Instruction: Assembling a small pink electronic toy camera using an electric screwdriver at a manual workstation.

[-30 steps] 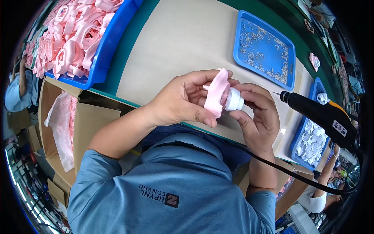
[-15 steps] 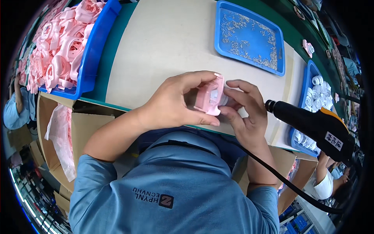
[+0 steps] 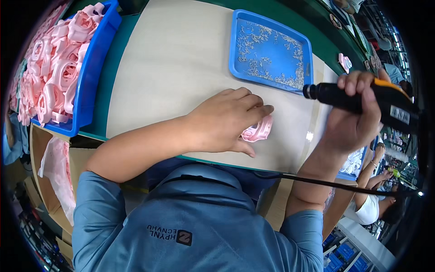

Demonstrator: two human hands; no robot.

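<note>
My left hand (image 3: 229, 119) is curled over a pink plastic housing (image 3: 259, 130) and holds it down on the pale work surface (image 3: 167, 59). Much of the housing is hidden under the fingers, and the white piece seen in it earlier does not show. Off to the right, my right hand (image 3: 355, 111) is wrapped around a black electric screwdriver (image 3: 331, 94) with an orange strip. The tool is raised above the surface, its nose pointing left, apart from the housing.
A blue tray (image 3: 272, 51) of small loose screws lies beyond my hands. At left stands a blue bin (image 3: 93, 75) heaped with pink housings (image 3: 63, 72). White parts (image 3: 352, 162) sit in a bin partly behind my right forearm. A black cable (image 3: 340, 185) crosses that forearm. Other people work at right.
My right hand has left the pink housing and taken hold of the screwdriver. My left hand has lowered the housing onto the surface and turned over it.
</note>
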